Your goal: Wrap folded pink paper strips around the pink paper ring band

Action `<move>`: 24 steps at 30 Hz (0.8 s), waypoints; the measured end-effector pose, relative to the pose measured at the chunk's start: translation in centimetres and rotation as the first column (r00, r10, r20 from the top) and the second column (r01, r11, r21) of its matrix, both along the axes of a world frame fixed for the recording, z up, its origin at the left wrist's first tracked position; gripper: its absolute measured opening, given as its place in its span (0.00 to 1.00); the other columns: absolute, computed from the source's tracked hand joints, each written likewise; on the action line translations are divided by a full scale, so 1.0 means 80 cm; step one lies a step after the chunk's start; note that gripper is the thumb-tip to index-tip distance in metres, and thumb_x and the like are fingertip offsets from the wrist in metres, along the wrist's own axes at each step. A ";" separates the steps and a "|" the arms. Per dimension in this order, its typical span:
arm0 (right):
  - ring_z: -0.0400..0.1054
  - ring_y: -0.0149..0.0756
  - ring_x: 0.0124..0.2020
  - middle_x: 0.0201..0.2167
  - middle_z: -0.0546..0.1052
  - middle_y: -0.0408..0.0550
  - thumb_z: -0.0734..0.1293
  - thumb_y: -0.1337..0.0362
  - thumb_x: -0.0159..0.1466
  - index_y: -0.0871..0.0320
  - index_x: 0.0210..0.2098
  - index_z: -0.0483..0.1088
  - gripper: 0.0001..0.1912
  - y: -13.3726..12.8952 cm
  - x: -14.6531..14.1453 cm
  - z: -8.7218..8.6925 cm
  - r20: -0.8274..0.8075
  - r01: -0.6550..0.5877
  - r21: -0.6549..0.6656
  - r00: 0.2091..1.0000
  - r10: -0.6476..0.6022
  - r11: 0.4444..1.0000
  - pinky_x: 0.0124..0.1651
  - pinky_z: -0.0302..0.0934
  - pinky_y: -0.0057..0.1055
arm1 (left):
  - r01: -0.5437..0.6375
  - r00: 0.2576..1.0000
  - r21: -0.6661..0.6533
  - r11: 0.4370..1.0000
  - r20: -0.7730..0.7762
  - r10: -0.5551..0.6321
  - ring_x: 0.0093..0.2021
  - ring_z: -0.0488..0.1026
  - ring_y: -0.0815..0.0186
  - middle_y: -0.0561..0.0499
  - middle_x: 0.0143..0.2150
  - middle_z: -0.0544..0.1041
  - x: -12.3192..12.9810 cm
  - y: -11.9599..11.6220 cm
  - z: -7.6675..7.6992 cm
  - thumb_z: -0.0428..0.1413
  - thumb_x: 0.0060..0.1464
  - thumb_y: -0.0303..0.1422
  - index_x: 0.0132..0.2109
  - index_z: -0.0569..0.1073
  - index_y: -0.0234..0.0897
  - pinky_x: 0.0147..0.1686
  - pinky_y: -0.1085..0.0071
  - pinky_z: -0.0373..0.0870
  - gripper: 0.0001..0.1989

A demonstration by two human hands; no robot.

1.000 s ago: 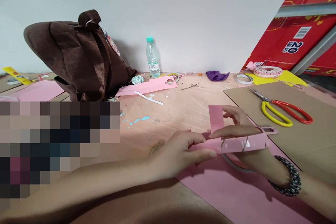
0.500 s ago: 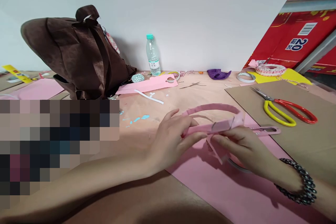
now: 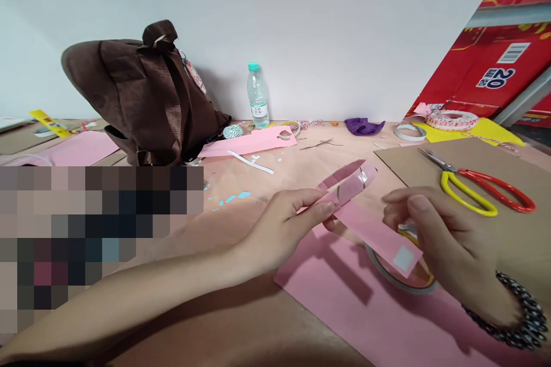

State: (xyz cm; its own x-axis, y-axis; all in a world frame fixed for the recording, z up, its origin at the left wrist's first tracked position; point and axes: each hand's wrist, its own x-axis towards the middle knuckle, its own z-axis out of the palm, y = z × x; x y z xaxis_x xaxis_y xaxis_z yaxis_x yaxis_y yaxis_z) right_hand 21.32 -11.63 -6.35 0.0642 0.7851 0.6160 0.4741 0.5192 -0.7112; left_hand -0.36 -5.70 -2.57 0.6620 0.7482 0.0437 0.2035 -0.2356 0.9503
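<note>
The desk [image 3: 310, 163] spreads under and beyond both hands. Farthest past the right hand leans a red box [image 3: 465, 69], printed sideways with a large "20", two Chinese characters and a barcode. A brown backpack [image 3: 129, 86] sits beyond the left hand, to its left; its round tag cannot be read. Cardboard [image 3: 424, 175] lies past the right hand, carrying scissors [image 3: 448, 167] with one yellow and one red handle. A pink sheet [image 3: 365, 321] lies below both hands.

The left hand [image 3: 297, 218] pinches a pink band [image 3: 365, 226] between thumb and fingers. Its loop rises just beyond the thumb; its tail slopes down toward the right hand [image 3: 443, 235]. Half a second ago the right hand had its fingers on the band; now it has drawn off rightward, fingers curled, and whether it holds anything cannot be told. The bottle [image 3: 257, 94] beyond the left hand bears small Chinese characters. A tape roll [image 3: 391, 284] lies under the tail, near the right hand. On the tail's end, now turned into view, is a white square [image 3: 403, 259].
</note>
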 end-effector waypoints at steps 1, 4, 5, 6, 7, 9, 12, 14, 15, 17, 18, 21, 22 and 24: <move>0.69 0.34 0.31 0.30 0.72 0.45 0.61 0.66 0.68 0.54 0.43 0.70 0.07 0.004 0.004 0.000 0.024 0.057 0.107 0.998 -0.060 0.993 0.33 0.65 0.31 | 0.019 1.000 -0.027 0.999 0.014 -0.018 0.34 0.69 0.69 0.53 0.31 0.74 -0.001 0.000 0.002 0.49 0.62 0.40 0.32 0.74 0.34 0.37 0.74 0.63 0.17; 0.66 0.42 0.42 0.41 0.71 0.47 0.70 0.69 0.59 0.50 0.42 0.70 0.13 0.013 0.014 0.005 0.327 0.063 0.428 0.919 -0.220 0.901 0.45 0.61 0.42 | 0.083 0.996 -0.073 0.994 0.039 -0.080 0.34 0.70 0.70 0.53 0.31 0.74 -0.001 -0.003 0.004 0.50 0.62 0.38 0.31 0.74 0.34 0.38 0.75 0.64 0.16; 0.65 0.43 0.45 0.43 0.70 0.46 0.71 0.70 0.57 0.48 0.39 0.71 0.13 0.012 0.014 0.009 0.442 -0.018 0.499 0.865 -0.237 0.866 0.47 0.60 0.43 | 0.099 0.995 -0.087 0.991 0.038 -0.096 0.34 0.70 0.70 0.53 0.31 0.74 -0.001 -0.005 0.004 0.50 0.62 0.38 0.30 0.73 0.34 0.37 0.75 0.64 0.16; 0.63 0.43 0.47 0.44 0.69 0.44 0.72 0.70 0.57 0.46 0.37 0.72 0.13 0.011 0.014 0.013 0.535 -0.108 0.528 0.812 -0.232 0.842 0.48 0.59 0.43 | 0.115 0.993 -0.107 0.988 0.022 -0.113 0.33 0.70 0.70 0.53 0.29 0.73 0.000 -0.006 0.004 0.50 0.63 0.38 0.30 0.72 0.34 0.36 0.75 0.65 0.16; 0.62 0.42 0.47 0.43 0.69 0.42 0.72 0.70 0.57 0.45 0.35 0.73 0.12 0.008 0.014 0.017 0.590 -0.174 0.530 0.779 -0.214 0.830 0.49 0.58 0.42 | 0.132 0.991 -0.127 0.983 -0.010 -0.134 0.31 0.70 0.70 0.53 0.27 0.72 0.001 -0.008 0.004 0.49 0.63 0.39 0.29 0.70 0.34 0.33 0.75 0.65 0.17; 0.60 0.42 0.50 0.44 0.69 0.40 0.72 0.70 0.58 0.43 0.33 0.73 0.11 0.002 0.011 0.023 0.608 -0.213 0.485 0.779 -0.152 0.848 0.52 0.58 0.42 | 0.178 0.975 -0.136 0.975 -0.106 -0.193 0.25 0.67 0.72 0.55 0.23 0.68 0.004 -0.011 0.006 0.46 0.64 0.40 0.28 0.67 0.35 0.27 0.76 0.63 0.19; 0.57 0.46 0.56 0.50 0.67 0.41 0.69 0.68 0.61 0.44 0.35 0.74 0.08 -0.002 0.009 0.027 0.512 -0.182 0.328 0.859 -0.012 0.927 0.57 0.54 0.47 | 0.259 0.930 0.013 0.966 -0.272 -0.246 0.24 0.64 0.72 0.56 0.23 0.67 0.007 -0.017 0.012 0.43 0.66 0.37 0.30 0.65 0.36 0.26 0.75 0.59 0.17; 0.56 0.48 0.58 0.53 0.65 0.42 0.68 0.65 0.63 0.45 0.37 0.74 0.06 -0.003 0.007 0.027 0.433 -0.178 0.218 0.899 0.068 0.960 0.58 0.53 0.50 | 0.305 0.908 0.143 0.942 -0.343 -0.242 0.26 0.64 0.71 0.56 0.26 0.68 0.008 -0.021 0.017 0.41 0.66 0.33 0.31 0.65 0.37 0.28 0.75 0.59 0.15; 0.56 0.48 0.58 0.54 0.64 0.43 0.68 0.65 0.63 0.46 0.38 0.74 0.06 -0.004 0.006 0.027 0.408 -0.170 0.173 0.909 0.087 0.970 0.58 0.53 0.51 | 0.325 0.896 0.189 0.926 -0.374 -0.238 0.27 0.64 0.71 0.56 0.27 0.69 0.008 -0.023 0.019 0.41 0.66 0.32 0.31 0.65 0.37 0.29 0.74 0.59 0.15; 0.56 0.49 0.58 0.53 0.65 0.44 0.67 0.65 0.64 0.46 0.37 0.75 0.05 -0.005 0.003 0.026 0.393 -0.144 0.129 0.916 0.083 0.981 0.57 0.54 0.51 | 0.360 0.868 0.259 0.896 -0.445 -0.220 0.26 0.63 0.70 0.55 0.28 0.69 0.008 -0.026 0.022 0.41 0.65 0.29 0.30 0.64 0.37 0.28 0.73 0.57 0.14; 0.55 0.49 0.59 0.52 0.66 0.45 0.67 0.64 0.64 0.46 0.37 0.75 0.05 -0.005 0.001 0.026 0.406 -0.138 0.132 0.911 0.073 0.982 0.56 0.55 0.51 | 0.377 0.851 0.285 0.881 -0.482 -0.208 0.26 0.63 0.70 0.55 0.28 0.69 0.009 -0.027 0.023 0.42 0.64 0.28 0.30 0.64 0.38 0.27 0.73 0.56 0.14; 0.57 0.49 0.58 0.52 0.67 0.45 0.67 0.63 0.64 0.46 0.34 0.76 0.06 -0.006 -0.003 0.025 0.438 -0.123 0.128 0.897 0.055 0.984 0.55 0.55 0.51 | 0.430 0.799 0.319 0.844 -0.570 -0.191 0.22 0.60 0.70 0.55 0.25 0.68 0.008 -0.028 0.021 0.43 0.62 0.27 0.29 0.62 0.37 0.24 0.73 0.53 0.12; 0.57 0.49 0.57 0.51 0.67 0.45 0.67 0.63 0.64 0.46 0.33 0.76 0.06 -0.005 -0.004 0.024 0.438 -0.116 0.119 0.898 0.053 0.986 0.55 0.55 0.50 | 0.443 0.795 0.322 0.836 -0.572 -0.201 0.21 0.59 0.71 0.55 0.25 0.68 0.008 -0.028 0.019 0.43 0.61 0.27 0.28 0.62 0.37 0.23 0.73 0.51 0.12; 0.59 0.47 0.56 0.52 0.67 0.44 0.69 0.62 0.63 0.45 0.33 0.77 0.05 -0.006 -0.005 0.023 0.431 -0.117 0.092 0.900 0.066 0.989 0.55 0.55 0.49 | 0.447 0.801 0.340 0.828 -0.564 -0.201 0.20 0.58 0.72 0.55 0.24 0.68 0.007 -0.028 0.012 0.44 0.60 0.26 0.28 0.62 0.37 0.21 0.73 0.49 0.12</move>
